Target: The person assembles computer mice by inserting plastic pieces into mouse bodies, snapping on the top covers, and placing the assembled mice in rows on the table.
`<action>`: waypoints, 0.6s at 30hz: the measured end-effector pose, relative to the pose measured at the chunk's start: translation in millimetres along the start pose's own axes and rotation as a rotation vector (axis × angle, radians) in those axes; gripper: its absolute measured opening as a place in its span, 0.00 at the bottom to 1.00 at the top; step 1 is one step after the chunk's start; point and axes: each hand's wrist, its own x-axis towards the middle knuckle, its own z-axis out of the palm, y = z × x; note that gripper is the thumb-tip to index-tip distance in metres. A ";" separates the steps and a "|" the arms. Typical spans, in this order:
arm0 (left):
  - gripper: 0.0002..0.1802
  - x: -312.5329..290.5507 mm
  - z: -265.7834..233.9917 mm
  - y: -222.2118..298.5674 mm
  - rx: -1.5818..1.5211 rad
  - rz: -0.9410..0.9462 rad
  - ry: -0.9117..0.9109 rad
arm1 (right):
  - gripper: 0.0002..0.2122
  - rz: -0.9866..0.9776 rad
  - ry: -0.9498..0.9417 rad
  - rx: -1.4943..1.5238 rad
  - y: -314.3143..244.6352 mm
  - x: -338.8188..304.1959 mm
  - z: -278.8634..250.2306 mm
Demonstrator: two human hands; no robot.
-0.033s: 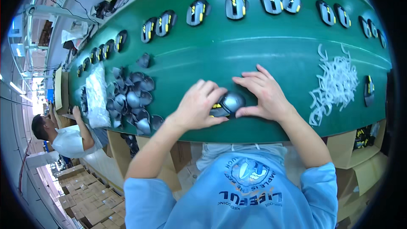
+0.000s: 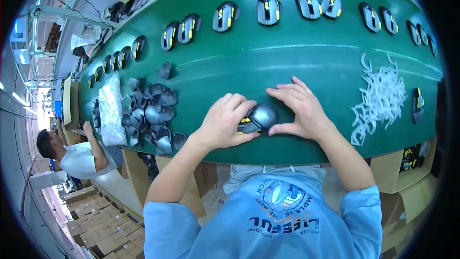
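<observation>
**Rounded unit (image 2: 265,115) near the worktop's (image 2: 230,76) front edge, one hand clasping**

From my end of the feed: left hand (image 2: 225,120) curled over the unit's left part, fingers on the far side, thumb on the near side. Right hand (image 2: 304,115) spread wide, holding nothing; its thumb is at the grey dome's edge, contact or not I can't tell. Grey shells (image 2: 152,113) left, whitish curved strips (image 2: 381,98) right.

Risk, my read: an off-centre push from the right thumb could spin or skid the unit on that smooth-looking surface, since only the left hand seems to hold it; toward the body, it could drop off.

Writing: the shirt (image 2: 282,220) has printed lettering, not copied. Yellow marks on the units are too small for me to read.
</observation>
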 end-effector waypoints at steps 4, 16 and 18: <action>0.38 39.8 -32.0 -57.3 0.084 -0.350 0.421 | 0.33 0.078 0.090 0.166 11.6 -9.1 -5.0; 0.49 156.0 -38.2 -165.3 0.760 -0.704 0.190 | 0.06 0.092 0.256 -0.244 19.3 -34.5 -98.5; 0.48 159.7 -36.4 -161.1 0.709 -0.713 0.193 | 0.05 0.247 0.361 -0.458 49.4 -51.9 -142.1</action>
